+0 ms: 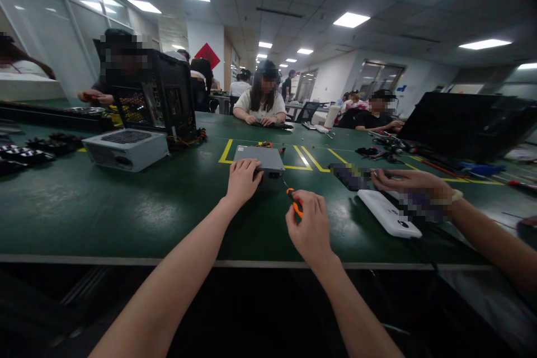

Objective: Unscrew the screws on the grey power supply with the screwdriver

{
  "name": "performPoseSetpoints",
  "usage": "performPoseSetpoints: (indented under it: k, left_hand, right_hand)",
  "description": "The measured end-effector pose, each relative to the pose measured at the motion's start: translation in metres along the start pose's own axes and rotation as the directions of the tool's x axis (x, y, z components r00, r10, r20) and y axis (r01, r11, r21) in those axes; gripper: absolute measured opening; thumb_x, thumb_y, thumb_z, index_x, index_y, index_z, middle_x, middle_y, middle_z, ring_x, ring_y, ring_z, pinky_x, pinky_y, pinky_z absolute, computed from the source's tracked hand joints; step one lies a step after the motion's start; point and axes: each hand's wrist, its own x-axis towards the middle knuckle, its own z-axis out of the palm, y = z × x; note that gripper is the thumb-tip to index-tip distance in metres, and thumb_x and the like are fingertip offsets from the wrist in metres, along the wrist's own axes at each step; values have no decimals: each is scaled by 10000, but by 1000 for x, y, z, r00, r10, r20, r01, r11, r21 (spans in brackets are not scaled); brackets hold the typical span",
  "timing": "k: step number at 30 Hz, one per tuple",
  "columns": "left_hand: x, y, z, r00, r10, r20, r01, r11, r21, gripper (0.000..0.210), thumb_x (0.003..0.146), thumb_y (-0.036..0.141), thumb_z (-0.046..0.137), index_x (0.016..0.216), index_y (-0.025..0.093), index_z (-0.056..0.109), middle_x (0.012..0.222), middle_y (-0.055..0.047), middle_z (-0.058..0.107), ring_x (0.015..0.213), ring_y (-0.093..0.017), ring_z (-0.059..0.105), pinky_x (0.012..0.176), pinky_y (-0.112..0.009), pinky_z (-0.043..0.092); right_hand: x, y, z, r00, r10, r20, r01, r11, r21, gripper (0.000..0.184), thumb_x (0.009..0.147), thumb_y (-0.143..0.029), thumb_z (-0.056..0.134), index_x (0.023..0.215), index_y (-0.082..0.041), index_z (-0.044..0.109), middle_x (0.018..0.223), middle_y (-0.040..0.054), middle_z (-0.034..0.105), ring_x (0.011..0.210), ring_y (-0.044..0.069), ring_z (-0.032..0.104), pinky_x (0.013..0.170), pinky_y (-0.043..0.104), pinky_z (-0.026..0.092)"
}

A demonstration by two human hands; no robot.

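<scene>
In front of me on the green table (168,229) sits a small grey power supply (265,155), its socket side turned toward my right. My left hand (243,182) grips its near left edge, fingers over the top and thumb at the side. An orange and black screwdriver (297,207) is in my right hand (311,226), the fingers closed around its handle. Its thin shaft points up and left to the lower right corner of the power supply; whether the tip touches is too small to tell. Cables lie behind the power supply.
A second, larger power supply (126,151) and an open black computer case (178,95) stand to the left. On the right are a white device (388,213), another person's hand (403,182), loose cables (380,148) and a dark monitor (465,123). A person sits opposite.
</scene>
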Motion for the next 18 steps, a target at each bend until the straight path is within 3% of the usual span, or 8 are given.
performPoseSetpoints:
  k: [3,6,12,14,18]
  left_hand:
    - [0,0,0,1000,0,2,0,1000,1,244,847,279,462,1071,232,546,1137,-36,577,1076,-213,473,936,-379,315]
    - [-1,0,0,1000,-8,13,8,1000,4,249,849,291,457,1073,225,545,1145,-37,572,1080,-212,471,940,-375,311]
    - [-2,-1,0,1000,-1,27,0,1000,1,255,855,282,439,1084,220,533,1166,-33,559,1097,-206,458,955,-363,296]
    - [-2,-1,0,1000,-1,28,1,1000,1,249,853,274,441,1077,219,533,1164,-30,560,1099,-203,456,953,-358,296]
    - [-2,-1,0,1000,8,18,-8,1000,-2,247,856,274,431,1074,214,531,1162,-31,561,1095,-203,458,950,-357,297]
  right_hand:
    - [5,-2,-3,994,112,-10,-113,991,-74,249,834,-318,454,1033,-169,441,987,115,525,857,226,519,659,348,466]
    - [8,-2,-5,986,166,32,-165,985,-42,224,872,-298,369,1048,-171,423,960,100,515,759,188,540,514,275,425]
    - [1,5,-1,999,-27,-20,28,999,43,143,815,-149,436,953,-188,439,901,72,556,858,198,509,769,361,438]
    - [0,6,0,999,1,-43,0,999,42,169,819,-198,462,986,-181,439,949,87,545,894,206,505,767,360,443]
    - [3,2,-1,987,161,-7,-161,987,10,224,865,-284,395,1059,-175,421,980,100,503,821,196,524,597,306,450]
